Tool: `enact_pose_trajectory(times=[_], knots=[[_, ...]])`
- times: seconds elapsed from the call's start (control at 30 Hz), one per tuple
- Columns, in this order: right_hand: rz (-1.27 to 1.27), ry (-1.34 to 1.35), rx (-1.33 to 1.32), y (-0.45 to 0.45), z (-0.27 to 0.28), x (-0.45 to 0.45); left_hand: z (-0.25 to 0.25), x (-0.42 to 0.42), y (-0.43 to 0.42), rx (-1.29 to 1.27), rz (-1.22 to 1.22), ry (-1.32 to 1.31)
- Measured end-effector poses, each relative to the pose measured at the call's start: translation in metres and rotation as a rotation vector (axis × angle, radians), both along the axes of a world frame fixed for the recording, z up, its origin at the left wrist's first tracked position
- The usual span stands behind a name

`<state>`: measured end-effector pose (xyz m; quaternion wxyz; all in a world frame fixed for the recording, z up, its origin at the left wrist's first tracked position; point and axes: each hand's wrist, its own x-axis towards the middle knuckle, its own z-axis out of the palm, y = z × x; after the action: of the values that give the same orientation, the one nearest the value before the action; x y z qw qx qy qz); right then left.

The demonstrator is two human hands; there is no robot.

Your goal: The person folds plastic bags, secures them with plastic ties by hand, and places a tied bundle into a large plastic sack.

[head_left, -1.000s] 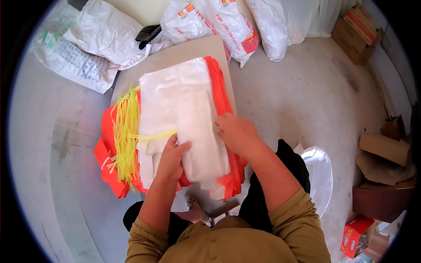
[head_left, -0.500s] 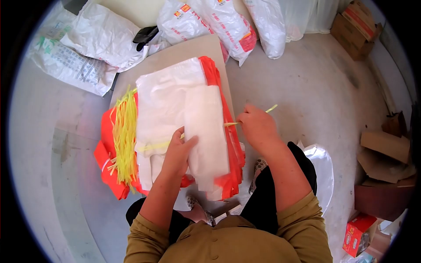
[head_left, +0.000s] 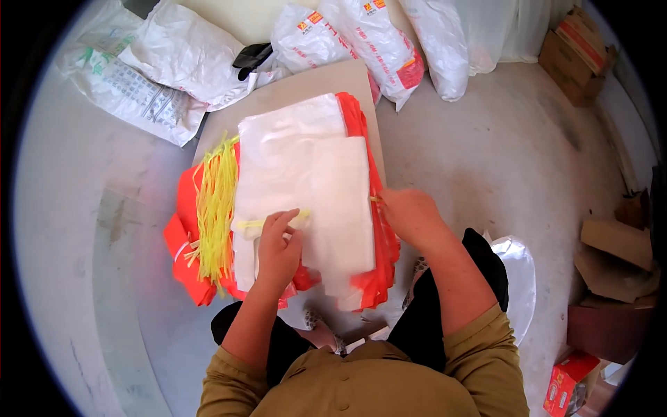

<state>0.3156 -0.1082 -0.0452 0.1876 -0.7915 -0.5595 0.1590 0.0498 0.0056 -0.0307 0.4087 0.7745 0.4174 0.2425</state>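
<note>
On the red-and-white stack (head_left: 360,124), a folded white sheet (head_left: 342,198) lay lengthwise, pointing pretty much away from the wearer.
Right hand (head_left: 411,217) pinched a yellow strip (head_left: 374,199) poking out sideways; left hand (head_left: 278,251) had its fingers kinda loosely spread nearby.

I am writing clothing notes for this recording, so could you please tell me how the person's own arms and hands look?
The plain mustard-brown sleeves leave the forearms bare. The left hand and right hand wear no gloves, and no watch or bracelet shows.
</note>
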Motion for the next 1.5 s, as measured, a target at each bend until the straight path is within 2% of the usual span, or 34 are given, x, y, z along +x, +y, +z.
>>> enact_pose_trajectory(times=[0.1, 0.27, 0.4, 0.57, 0.67, 0.77, 0.87, 0.97, 1.1, 1.2, 1.3, 1.43, 1.5], knots=[[0.011, -0.012, 0.007, -0.001, 0.001, 0.001, 0.006, 0.005, 0.013, 0.741, -0.082, 0.294], [0.011, -0.095, 0.064, -0.007, -0.011, 0.008, -0.001, 0.013, 0.039, 0.884, -0.143, 0.425], [-0.085, -0.091, 0.055, -0.013, -0.018, 0.022, 0.009, 0.023, 0.04, 0.946, -0.142, 0.473], [-0.048, 0.064, -0.016, -0.033, -0.011, 0.042, 0.016, 0.026, 0.05, 0.693, -0.132, 0.415], [-0.054, 0.406, 0.025, -0.041, -0.003, 0.048, 0.032, 0.025, 0.047, 0.478, -0.099, 0.416], [0.014, 0.865, 0.194, -0.038, -0.004, 0.051, 0.05, 0.024, 0.041, 0.282, -0.098, 0.403], [0.078, 1.097, 0.314, -0.028, 0.005, 0.038, 0.058, 0.021, 0.042, -0.005, -0.13, 0.322], [0.094, 1.154, 0.359, -0.012, -0.002, 0.022, 0.058, 0.015, 0.047, -0.248, -0.193, 0.188], [0.056, 1.226, 0.221, 0.004, 0.007, 0.011, 0.06, 0.012, 0.047, -0.515, -0.167, 0.011], [0.014, 1.148, 0.268, 0.01, 0.014, 0.001, 0.053, 0.012, 0.043, -0.469, -0.172, -0.02], [-0.009, 1.011, 0.327, 0.021, 0.014, -0.009, 0.036, 0.01, 0.043, -0.32, -0.197, -0.058], [-0.01, 0.826, 0.441, 0.029, 0.016, -0.022, 0.036, 0.013, 0.036, -0.141, -0.109, 0.092], [0.011, 0.734, 0.483, 0.032, 0.016, -0.025, 0.045, 0.018, 0.031, 0.068, -0.156, 0.193]])
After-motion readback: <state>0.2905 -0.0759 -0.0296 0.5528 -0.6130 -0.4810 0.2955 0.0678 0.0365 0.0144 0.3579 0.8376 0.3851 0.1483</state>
